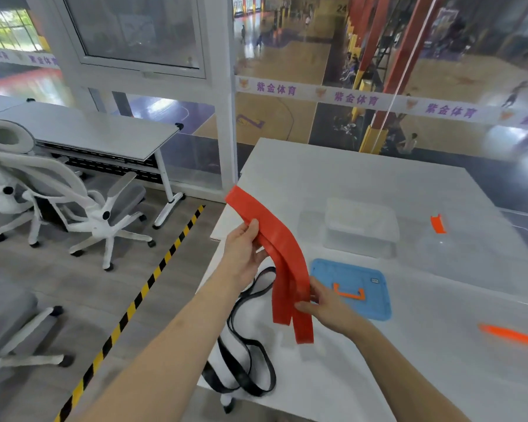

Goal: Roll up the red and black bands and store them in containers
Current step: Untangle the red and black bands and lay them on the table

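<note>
Red band [282, 248] was held folded double above the tabletop [424, 376]; left grip [244, 251] clasped its upper part, right grip [326, 306] pinched near the lower ends. Rolling was not yet begun. Judged next: wind tightly from one end, then place in the container [360, 239].

- Left grip [244, 251]: fingers hidden behind red band [282, 257].
- Black band [247, 360]: one run covered by the left forearm.
- Orange object [511, 335], right of bench [409, 376]: smeared, kind not tellable.
- Blue lid [333, 269]: label too small to read.
- Clear container [360, 229]: outline faint, contents not tellable.
- Grey chair [9, 330]: cut by left edge.
</note>
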